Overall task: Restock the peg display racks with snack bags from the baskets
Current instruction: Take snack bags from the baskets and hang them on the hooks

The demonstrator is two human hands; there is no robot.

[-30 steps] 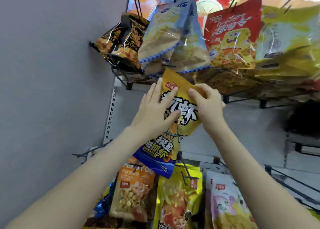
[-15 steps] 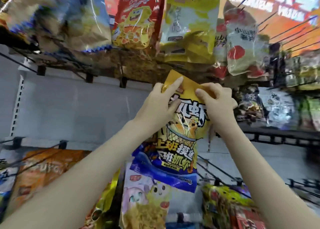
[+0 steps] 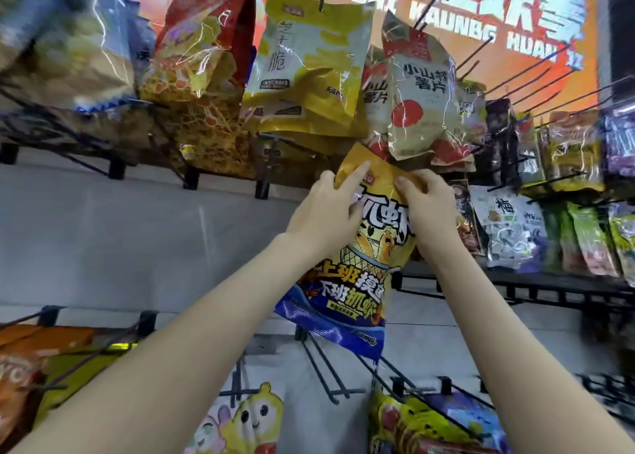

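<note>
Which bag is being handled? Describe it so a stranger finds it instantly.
Look below the orange banner to the pale tomato-print bags. Just under them, the left hand and right hand hold one yellow bag by its top. Its blue bottom band and being hand-held set it apart.

A glossy yellow plastic snack bag (image 3: 357,281) with a blue bottom band and a cartoon shrimp in a net hangs upright, slightly tilted, pinched near its top by the left hand (image 3: 326,213) and right hand (image 3: 429,206). Bare black wire pegs (image 3: 330,367) jut out at its 6 o'clock.
</note>
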